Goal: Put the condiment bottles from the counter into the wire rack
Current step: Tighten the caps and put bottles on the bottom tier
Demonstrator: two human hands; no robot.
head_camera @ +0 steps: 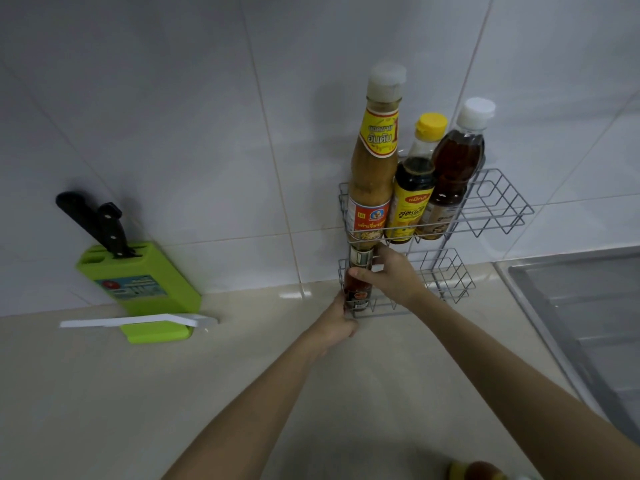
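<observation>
A two-tier grey wire rack [498, 209] stands on the beige counter against the tiled wall. Its upper tier holds a tall tan sauce bottle [372, 174], a dark bottle with a yellow cap [414, 188] and a brown bottle with a white cap [453, 168]. At the left end of the lower tier is a small dark red bottle [358, 289], upright, with my right hand [391, 278] gripping it, thumb in front. My left hand [337, 323] holds the rack's lower left corner. Another bottle [479, 471] shows partly at the bottom edge of the view.
A green knife block [145, 282] with black-handled knives [100, 223] stands at the left by the wall. A white utensil [138, 321] lies across its base. A steel sink [588, 313] lies to the right of the rack.
</observation>
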